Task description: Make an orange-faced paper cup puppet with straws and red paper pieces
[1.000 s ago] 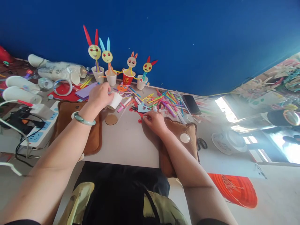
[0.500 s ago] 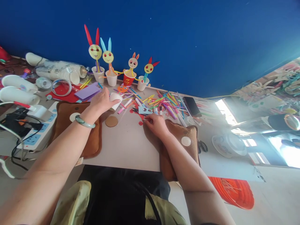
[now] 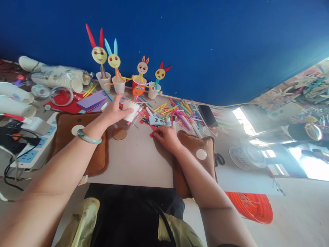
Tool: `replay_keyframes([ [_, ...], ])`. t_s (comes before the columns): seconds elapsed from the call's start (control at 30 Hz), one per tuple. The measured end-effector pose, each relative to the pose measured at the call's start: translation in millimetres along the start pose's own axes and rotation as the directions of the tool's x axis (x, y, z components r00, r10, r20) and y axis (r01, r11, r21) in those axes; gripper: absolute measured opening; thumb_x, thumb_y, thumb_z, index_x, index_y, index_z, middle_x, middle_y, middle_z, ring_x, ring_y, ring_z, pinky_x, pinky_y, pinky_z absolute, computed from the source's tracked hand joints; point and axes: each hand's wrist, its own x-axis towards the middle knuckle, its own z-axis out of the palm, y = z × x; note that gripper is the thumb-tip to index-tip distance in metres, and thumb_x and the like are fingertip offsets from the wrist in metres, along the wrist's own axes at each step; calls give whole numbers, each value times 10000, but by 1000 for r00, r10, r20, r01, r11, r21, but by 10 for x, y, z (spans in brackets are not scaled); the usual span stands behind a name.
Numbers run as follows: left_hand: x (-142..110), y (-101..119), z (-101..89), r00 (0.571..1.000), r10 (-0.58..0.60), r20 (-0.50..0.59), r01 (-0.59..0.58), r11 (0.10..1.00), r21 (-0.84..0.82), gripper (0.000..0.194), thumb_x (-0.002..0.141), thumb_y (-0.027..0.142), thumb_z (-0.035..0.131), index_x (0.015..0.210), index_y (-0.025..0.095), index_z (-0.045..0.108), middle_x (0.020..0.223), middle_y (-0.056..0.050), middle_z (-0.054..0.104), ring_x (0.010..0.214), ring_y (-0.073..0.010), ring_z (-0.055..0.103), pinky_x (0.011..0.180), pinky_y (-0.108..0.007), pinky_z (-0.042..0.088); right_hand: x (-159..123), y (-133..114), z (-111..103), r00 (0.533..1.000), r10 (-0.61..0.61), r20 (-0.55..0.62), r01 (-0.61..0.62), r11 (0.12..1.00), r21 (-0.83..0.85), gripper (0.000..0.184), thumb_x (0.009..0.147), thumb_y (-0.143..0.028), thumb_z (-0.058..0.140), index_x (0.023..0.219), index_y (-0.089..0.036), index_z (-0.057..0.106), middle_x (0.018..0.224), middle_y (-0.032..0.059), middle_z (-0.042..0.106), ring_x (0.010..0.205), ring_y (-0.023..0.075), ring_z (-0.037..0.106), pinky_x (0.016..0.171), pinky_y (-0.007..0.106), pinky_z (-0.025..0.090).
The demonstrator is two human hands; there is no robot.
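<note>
My left hand (image 3: 115,111), with a jade-coloured bangle at the wrist, is closed on a white paper cup (image 3: 131,110), thumb across its front. An orange face cutout (image 3: 138,90) with drawn eyes stands above the cup on a stem. My right hand (image 3: 166,137) rests low over the table, fingertips pinched at a small red round piece (image 3: 151,135). Just beyond those fingers lie a light-blue paper strip with cut-out holes (image 3: 156,120) and red scraps. A brown round disc (image 3: 119,134) lies below the cup.
Several cup figures with eared faces, one yellow with red ears (image 3: 99,55), line the blue wall. Coloured sticks and pens (image 3: 180,111) spread behind my right hand. Brown cushions (image 3: 79,144) lie under both forearms. A power strip (image 3: 38,147), black phone (image 3: 208,115) and scissors (image 3: 219,159) are around.
The cup in my left hand has tipped more upright and moved slightly right, its orange face rising. My right fingertips have moved left to the small red piece. The whole view has shifted a little.
</note>
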Motion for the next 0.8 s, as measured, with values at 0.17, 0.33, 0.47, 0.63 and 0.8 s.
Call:
replay_keyframes([
  [0.17, -80, 44, 221, 992, 62, 112, -34, 971, -237, 975, 751, 419, 766, 1566, 211, 272, 1021, -112, 705, 818, -228, 694, 695, -357, 579, -6, -8, 19, 992, 44, -122, -29, 992, 122, 161, 849, -239, 662, 985, -183, 727, 853, 44, 727, 739, 184, 628, 829, 364, 466],
  [0.33, -179, 98, 412, 981, 184, 63, -153, 930, -335, 988, 761, 480, 757, 1572, 209, 263, 1094, -122, 704, 960, -242, 694, 776, -348, 585, -6, -57, -45, 964, 200, -177, -91, 869, 487, 367, 771, -405, 765, 1065, -193, 710, 892, 48, 757, 733, 180, 655, 719, 331, 527],
  [0.47, -283, 178, 491, 974, 223, 40, -201, 934, -296, 976, 767, 507, 756, 1562, 206, 277, 1093, -124, 708, 919, -237, 706, 741, -326, 580, 1, -79, -85, 963, 234, -130, -101, 766, 635, 425, 745, -464, 781, 1062, -187, 722, 910, 68, 774, 786, 203, 694, 727, 348, 560],
  [0.63, -378, 260, 515, 957, 286, 44, -268, 932, -243, 1070, 720, 523, 805, 1576, 225, 236, 1074, -108, 713, 931, -238, 703, 773, -325, 574, 13, -61, -43, 966, 244, -84, -116, 702, 702, 324, 791, -461, 737, 982, -200, 753, 878, 58, 784, 767, 195, 695, 704, 336, 556],
  [0.8, -320, 192, 614, 968, 250, -31, -236, 856, -459, 1169, 696, 500, 832, 1599, 245, 134, 1015, -82, 717, 936, -236, 709, 847, -371, 573, 25, -16, -25, 960, 250, -123, -90, 696, 712, 271, 813, -437, 697, 938, -201, 742, 769, 22, 753, 619, 142, 608, 616, 300, 511],
])
